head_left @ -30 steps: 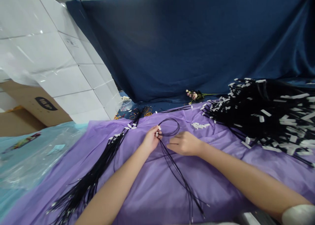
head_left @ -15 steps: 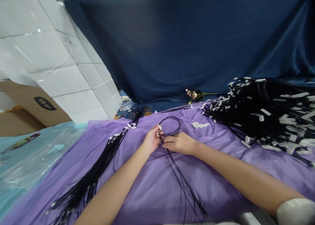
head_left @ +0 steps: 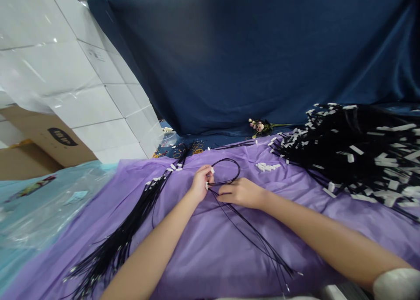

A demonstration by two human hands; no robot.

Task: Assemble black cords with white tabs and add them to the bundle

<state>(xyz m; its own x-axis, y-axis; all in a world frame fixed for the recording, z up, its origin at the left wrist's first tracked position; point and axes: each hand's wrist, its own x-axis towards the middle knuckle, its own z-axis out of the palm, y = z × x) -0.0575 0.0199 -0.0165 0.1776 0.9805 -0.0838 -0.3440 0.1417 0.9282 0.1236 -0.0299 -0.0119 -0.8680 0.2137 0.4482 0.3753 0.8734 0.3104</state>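
Several thin black cables (head_left: 236,163) are bent into a loop over the purple cloth, with their tails running down toward me. My left hand (head_left: 201,182) is closed on them at the loop's left side, where small white connectors show at the fingers. My right hand (head_left: 241,192) has its fingers pinched round the strands just below the loop, to the right of my left hand. Silvery tips (head_left: 298,273) show at the loose ends, which hang across the cloth at the lower right.
A bundle of black cables (head_left: 131,223) lies to the left on the purple cloth (head_left: 197,252). A big heap of cables (head_left: 348,147) is at the right. Small white connectors (head_left: 267,166) and artificial flowers (head_left: 257,125) lie ahead. A cardboard box (head_left: 42,136) stands at the left.
My left hand has shifted slightly left and down, with the white connector now lower. The cable tails have swung to the right, and their tips now show.
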